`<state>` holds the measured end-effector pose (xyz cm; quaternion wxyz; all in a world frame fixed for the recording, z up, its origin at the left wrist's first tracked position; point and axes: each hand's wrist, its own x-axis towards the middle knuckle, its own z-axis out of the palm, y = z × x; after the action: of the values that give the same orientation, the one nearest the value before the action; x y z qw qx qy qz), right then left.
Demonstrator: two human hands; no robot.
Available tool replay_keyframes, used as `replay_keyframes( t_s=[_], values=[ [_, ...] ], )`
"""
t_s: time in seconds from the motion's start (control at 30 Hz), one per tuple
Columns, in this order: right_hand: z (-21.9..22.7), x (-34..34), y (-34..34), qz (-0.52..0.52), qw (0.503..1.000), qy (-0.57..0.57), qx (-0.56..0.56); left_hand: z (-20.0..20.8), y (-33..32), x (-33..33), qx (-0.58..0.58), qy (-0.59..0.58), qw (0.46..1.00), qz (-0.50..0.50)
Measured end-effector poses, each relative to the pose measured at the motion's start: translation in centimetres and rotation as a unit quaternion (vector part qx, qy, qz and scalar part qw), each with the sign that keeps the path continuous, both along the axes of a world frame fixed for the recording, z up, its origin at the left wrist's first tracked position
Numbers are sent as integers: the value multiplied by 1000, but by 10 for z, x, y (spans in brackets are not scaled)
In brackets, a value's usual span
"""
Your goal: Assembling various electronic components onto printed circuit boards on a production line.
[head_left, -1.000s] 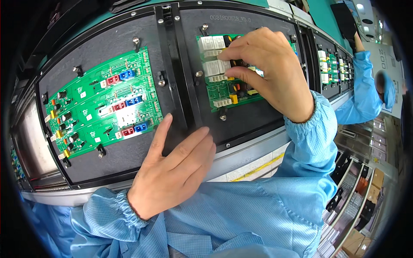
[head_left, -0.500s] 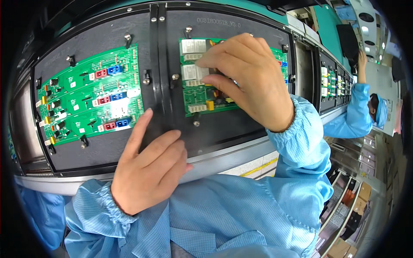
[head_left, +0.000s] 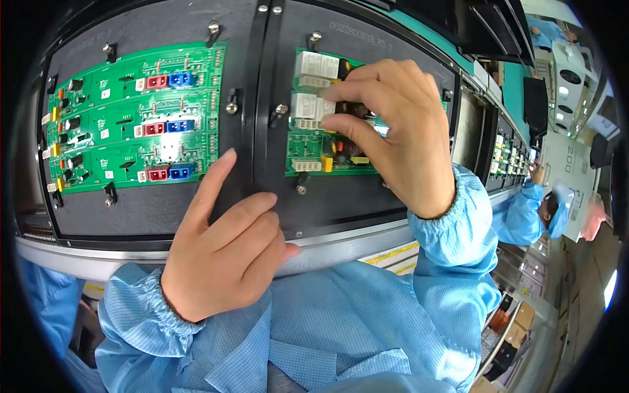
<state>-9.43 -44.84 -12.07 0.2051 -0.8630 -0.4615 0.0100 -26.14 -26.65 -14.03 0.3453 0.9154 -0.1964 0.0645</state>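
Note:
On the right, a green circuit board (head_left: 309,143) is seated in a black carrier (head_left: 341,203). My right hand (head_left: 409,131) reaches over it, thumb and forefinger pinching the right end of a white box-shaped relay (head_left: 306,106) on the board. Another white relay (head_left: 319,65) sits just above, and a spot with bare outlines lies below. My palm and fingers hide much of the board's right part. My left hand (head_left: 226,245) hovers at the left carrier's lower right, forefinger stretched out and the others loosely bent, holding nothing. Its fingertip is near the left green circuit board (head_left: 98,171).
Red and blue connectors (head_left: 167,128) stand in rows on the left board. Small black clips with screws (head_left: 232,105) surround both boards. A metal rail (head_left: 327,245) runs along the front. Farther right, a co-worker in blue (head_left: 524,206) is beside another carrier with boards (head_left: 508,157).
My view has shifted, so the carriers sit a little differently in the picture. My right thumb and forefinger remain at the same relay. My left hand keeps nearly the same pose.

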Motion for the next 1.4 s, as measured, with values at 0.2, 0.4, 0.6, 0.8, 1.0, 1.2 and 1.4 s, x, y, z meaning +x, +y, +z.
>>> replay_keyframes(
  t_s=[0.2,0.4,0.6,0.8,1.0,1.2,1.4],
  values=[
    [16,-13,11,-32,998,-29,-51,4,8,-6,-23,-3,1000,-7],
    [32,-24,30,-39,992,-62,-101,9,20,-14,-32,-10,999,-13],
    [36,-17,29,4,991,-69,-119,9,22,-14,-38,-5,999,-18],
    [41,-16,34,6,988,-78,-136,8,25,-13,-32,-4,999,-26],
    [43,-14,34,23,984,-87,-154,7,26,-13,-37,-4,999,-30],
    [48,-13,27,17,986,-111,-121,8,26,-13,-60,-8,998,-19],
    [43,-17,13,-25,995,-18,-100,10,28,-13,-67,-10,998,-17]
  ],
)
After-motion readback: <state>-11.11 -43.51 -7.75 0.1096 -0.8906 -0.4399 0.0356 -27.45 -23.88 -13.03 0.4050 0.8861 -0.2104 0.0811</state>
